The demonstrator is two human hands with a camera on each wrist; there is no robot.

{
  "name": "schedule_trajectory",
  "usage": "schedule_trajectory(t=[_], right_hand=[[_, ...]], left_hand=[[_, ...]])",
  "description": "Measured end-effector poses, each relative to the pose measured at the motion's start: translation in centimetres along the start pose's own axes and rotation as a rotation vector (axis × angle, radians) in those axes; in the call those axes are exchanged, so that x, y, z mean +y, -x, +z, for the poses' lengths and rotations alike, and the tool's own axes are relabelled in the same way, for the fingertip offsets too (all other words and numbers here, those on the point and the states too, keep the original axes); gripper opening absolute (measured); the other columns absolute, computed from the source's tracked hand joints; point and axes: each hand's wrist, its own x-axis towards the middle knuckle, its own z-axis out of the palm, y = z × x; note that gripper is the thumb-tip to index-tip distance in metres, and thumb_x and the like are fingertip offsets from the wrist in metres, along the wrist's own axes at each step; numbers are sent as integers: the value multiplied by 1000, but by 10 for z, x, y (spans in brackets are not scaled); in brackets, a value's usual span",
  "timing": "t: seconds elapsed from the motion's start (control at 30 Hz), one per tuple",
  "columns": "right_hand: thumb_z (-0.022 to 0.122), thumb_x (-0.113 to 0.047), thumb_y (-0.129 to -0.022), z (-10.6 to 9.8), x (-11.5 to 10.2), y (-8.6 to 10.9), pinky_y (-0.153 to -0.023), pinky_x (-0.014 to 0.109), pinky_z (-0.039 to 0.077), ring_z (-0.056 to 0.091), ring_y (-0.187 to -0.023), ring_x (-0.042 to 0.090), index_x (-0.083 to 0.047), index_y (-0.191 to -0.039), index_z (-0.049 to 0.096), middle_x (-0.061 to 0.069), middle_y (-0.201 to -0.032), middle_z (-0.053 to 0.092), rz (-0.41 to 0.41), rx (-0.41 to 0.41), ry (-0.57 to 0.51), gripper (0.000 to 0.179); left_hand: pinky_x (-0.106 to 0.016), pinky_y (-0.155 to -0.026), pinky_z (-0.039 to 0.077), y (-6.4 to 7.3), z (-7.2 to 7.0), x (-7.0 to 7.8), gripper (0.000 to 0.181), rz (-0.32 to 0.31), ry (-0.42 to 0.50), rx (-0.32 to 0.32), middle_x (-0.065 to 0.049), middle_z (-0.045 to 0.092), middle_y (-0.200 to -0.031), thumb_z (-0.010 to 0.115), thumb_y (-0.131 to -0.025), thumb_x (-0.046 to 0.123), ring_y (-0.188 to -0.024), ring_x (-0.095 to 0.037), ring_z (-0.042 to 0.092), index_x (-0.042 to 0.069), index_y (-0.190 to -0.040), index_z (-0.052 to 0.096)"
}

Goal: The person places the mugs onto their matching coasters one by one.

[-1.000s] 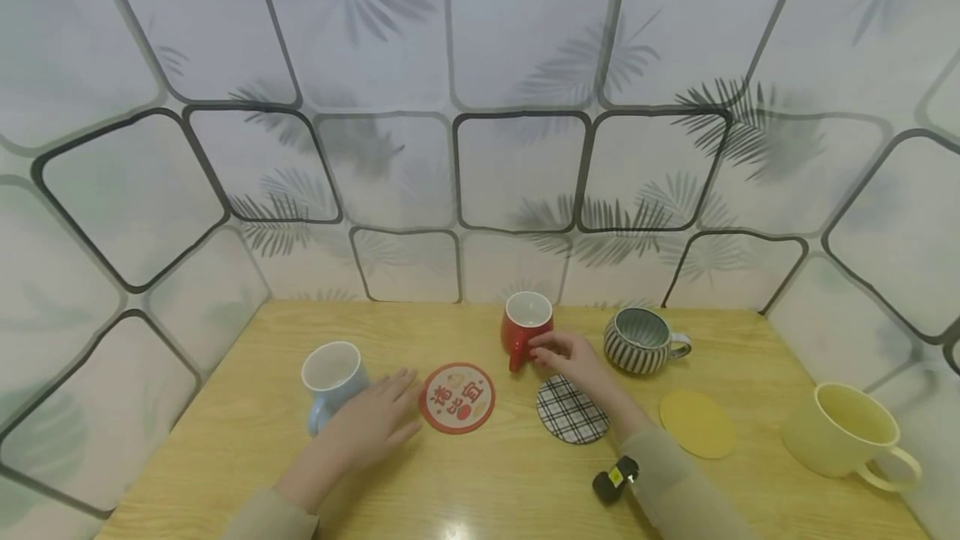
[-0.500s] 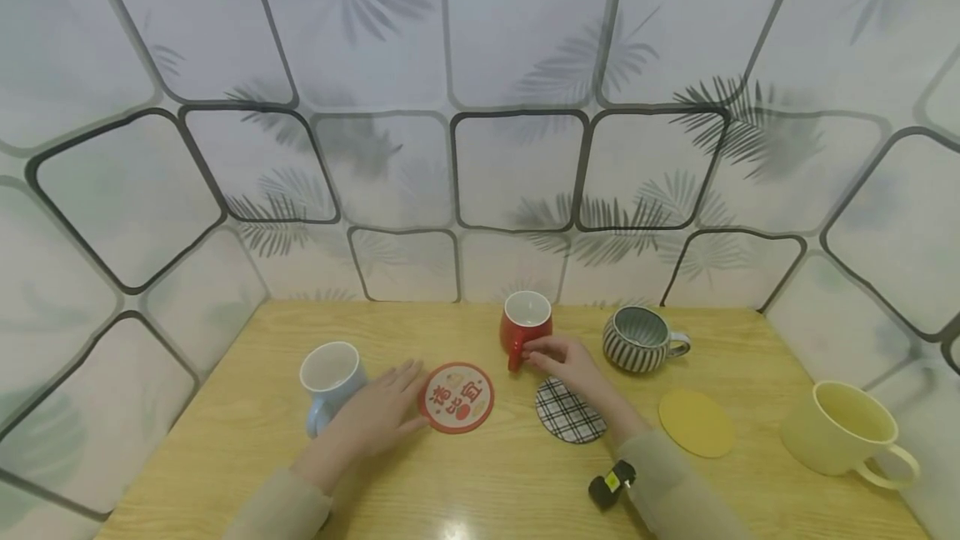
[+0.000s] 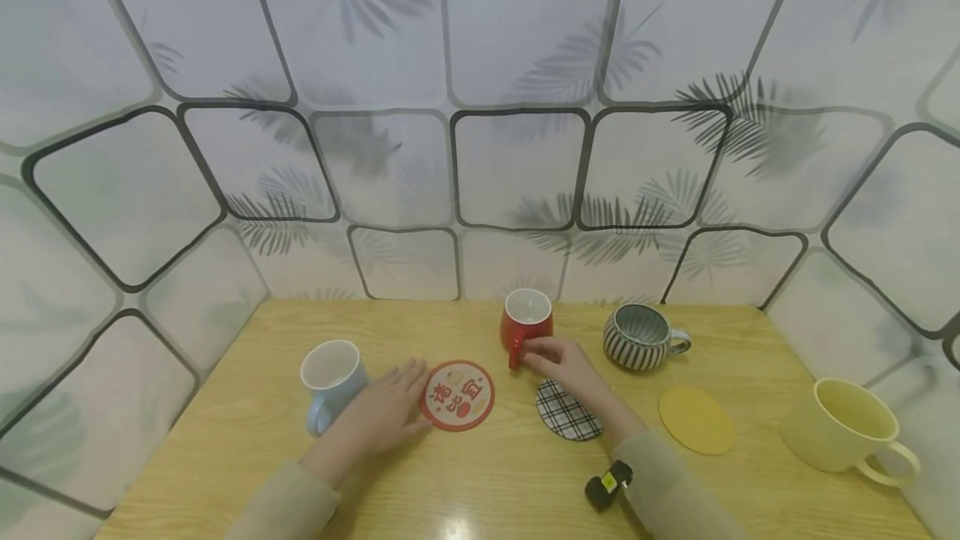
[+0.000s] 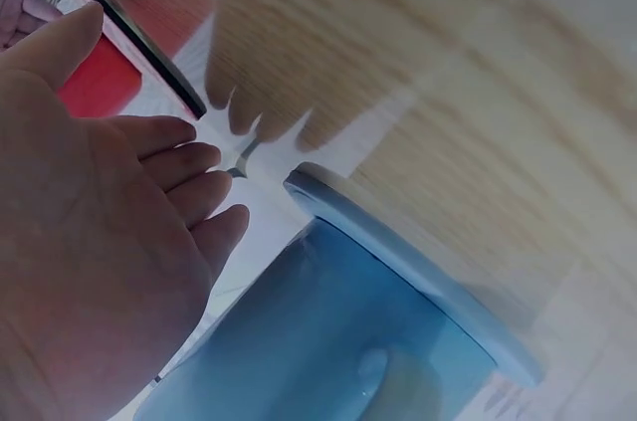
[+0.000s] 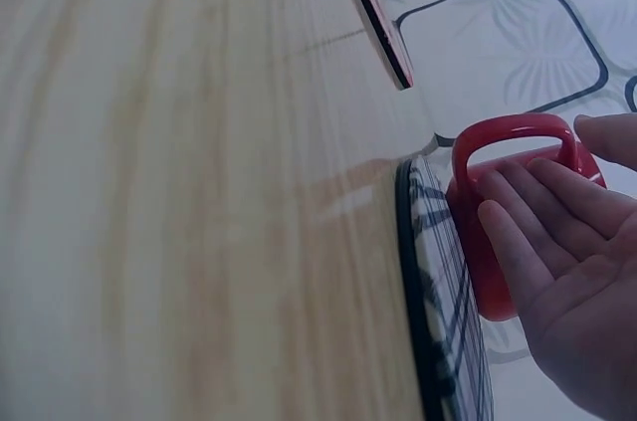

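My left hand (image 3: 390,408) lies palm-down, fingers extended, between the light-blue mug (image 3: 333,382) and the round red-rimmed coaster (image 3: 457,395). Its fingertips and thumb are right at the coaster's left edge, and in the left wrist view the thumb (image 4: 75,38) overlaps that edge. The blue mug stands on a blue coaster (image 4: 398,262). My right hand (image 3: 564,369) reaches to the red mug (image 3: 527,323); its fingers (image 5: 532,217) lie nearly straight beside the handle (image 5: 513,127), thumb tip close to it. Under that hand is a black-and-white plaid coaster (image 3: 566,415), partly hidden.
A striped grey cup (image 3: 637,348) stands right of the red mug. Farther right are a yellow coaster (image 3: 697,421) and a large yellow mug (image 3: 840,432). Patterned cloth (image 3: 517,173) closes off the back and sides of the wooden table (image 3: 450,490).
My left hand has shifted right, up to the edge of the red-rimmed coaster. My right hand has moved slightly left, closer to the red mug's handle. Mugs and coasters stay put.
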Motion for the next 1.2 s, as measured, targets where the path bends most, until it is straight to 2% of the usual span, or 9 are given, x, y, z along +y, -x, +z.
schedule_trajectory(t=[0.37, 0.7, 0.9, 1.03, 1.2], right_hand=[[66, -15, -105, 10, -6, -3, -111, 54, 56, 68, -126, 43, 9, -129, 68, 27, -130, 72, 42, 3, 19, 35], [65, -12, -105, 17, -6, -8, -111, 50, 57, 69, -126, 41, 9, -131, 68, 25, -133, 72, 21, -12, -26, 34], [67, -10, -103, 20, -12, -7, -105, 44, 61, 72, -120, 40, 11, -125, 71, 27, -126, 75, 21, 27, -14, 30], [68, -9, -103, 22, -15, -6, -102, 38, 62, 74, -116, 38, 11, -121, 72, 26, -123, 76, 44, 56, -19, 27], [69, -6, -102, 25, -15, -6, -96, 22, 59, 75, -114, 36, 12, -120, 73, 26, -122, 76, 48, 73, -49, 26]], left_hand=[[-55, -131, 33, -2, 5, -3, 80, -7, -15, -20, -26, 38, -168, 66, -102, 42, -158, -42, 37, -8, -158, 40], [-54, -131, 33, -5, 4, 0, 81, -2, -8, -16, -26, 39, -167, 65, -102, 45, -157, -43, 38, -9, -157, 42], [-53, -132, 33, -7, 4, 2, 80, -6, -21, -19, -26, 39, -167, 65, -102, 44, -158, -42, 37, -9, -157, 42], [-53, -131, 34, -8, 3, 4, 78, -7, -34, -19, -26, 40, -167, 66, -102, 44, -157, -42, 38, -9, -156, 43], [-52, -131, 34, -7, 3, 7, 78, -12, -48, -23, -25, 41, -166, 66, -103, 43, -157, -41, 39, -9, -156, 44]])
